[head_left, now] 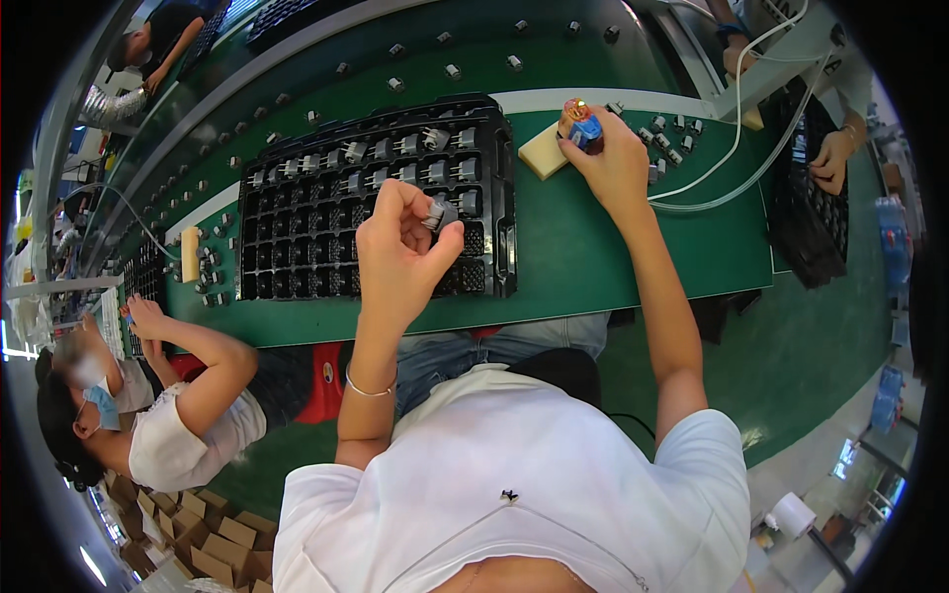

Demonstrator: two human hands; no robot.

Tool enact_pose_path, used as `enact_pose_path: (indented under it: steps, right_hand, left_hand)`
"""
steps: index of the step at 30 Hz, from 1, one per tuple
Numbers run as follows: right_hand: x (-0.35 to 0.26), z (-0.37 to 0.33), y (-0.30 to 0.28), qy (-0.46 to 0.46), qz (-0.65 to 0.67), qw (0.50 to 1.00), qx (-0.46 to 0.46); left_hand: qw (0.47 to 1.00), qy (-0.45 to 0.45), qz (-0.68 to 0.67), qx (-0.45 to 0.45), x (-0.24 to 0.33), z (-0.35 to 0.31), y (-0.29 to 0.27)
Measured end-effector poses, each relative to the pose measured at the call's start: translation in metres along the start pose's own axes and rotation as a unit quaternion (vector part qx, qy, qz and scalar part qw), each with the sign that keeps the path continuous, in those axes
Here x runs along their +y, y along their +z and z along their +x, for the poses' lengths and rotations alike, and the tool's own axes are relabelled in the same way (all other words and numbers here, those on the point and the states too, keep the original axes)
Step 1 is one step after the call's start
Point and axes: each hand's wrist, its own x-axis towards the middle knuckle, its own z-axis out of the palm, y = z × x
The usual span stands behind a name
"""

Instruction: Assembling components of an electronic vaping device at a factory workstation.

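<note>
A person in a white shirt sits at a green counter (593, 267), seen from above their head. Their left hand (400, 252) is raised over the counter's near edge, fingers curled in, pinching a small grey part (440, 211) between thumb and fingertips. A thin bracelet (368, 389) circles that wrist.

Their right hand (611, 158) reaches further out, closed around a small blue tool (585, 131) with an orange-red top, held just beside a pale yellow block (542, 152) that lies on the counter.

Between and behind the two hands lies a large black compartment tray (297, 257). Its far rows hold more small grey parts, one per pocket; the nearer pockets look dark, and I cannot tell what they hold. The grey part in the left hand hovers over the tray's near right corner.

To the right of the blue tool, a cluster of small loose parts (667, 138) sits on the counter, and white tubing (732, 148) curves past it.

At the left, another person in a white top with a face mask works at the same counter, a hand (146, 318) near its edge. At the far right, a third person's hand (828, 163) rests by a second black tray (811, 217).
</note>
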Motion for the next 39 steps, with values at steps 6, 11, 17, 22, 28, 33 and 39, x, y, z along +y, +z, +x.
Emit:
enact_pose_path:
  steps: [6, 11, 17, 22, 28, 33, 39]
  right_hand:
    - [0.005, 0.023, 0.01, -0.05, 0.014, 0.998, 0.03]
    - [0.033, 0.098, 0.033, -0.003, -0.034, 0.999, -0.021]
    - [0.058, 0.152, 0.072, -0.02, -0.116, 0.993, 0.006]
    - [0.06, 0.157, 0.078, -0.04, -0.162, 0.986, 0.001]
    - [0.022, 0.133, 0.031, 0.008, 0.093, 0.992, -0.08]
    - [-0.086, 0.031, -0.023, 0.039, 0.464, 0.858, -0.217]
    - [-0.11, -0.01, -0.043, 0.081, 0.479, 0.83, -0.275]
  left_hand:
    - [0.991, -0.009, -0.129, 0.032, -0.003, 0.001, 0.002]
    - [0.985, -0.012, -0.172, -0.014, -0.002, 0.004, -0.006]
    - [0.971, -0.031, -0.233, -0.05, 0.0, 0.008, -0.013]
    - [0.965, -0.053, -0.255, -0.036, 0.004, 0.011, -0.014]
    - [0.956, -0.064, -0.287, -0.005, 0.011, 0.017, -0.005]
    - [0.962, -0.015, -0.272, 0.018, 0.007, 0.015, 0.001]
    - [0.965, 0.012, -0.263, 0.004, 0.011, 0.015, 0.011]
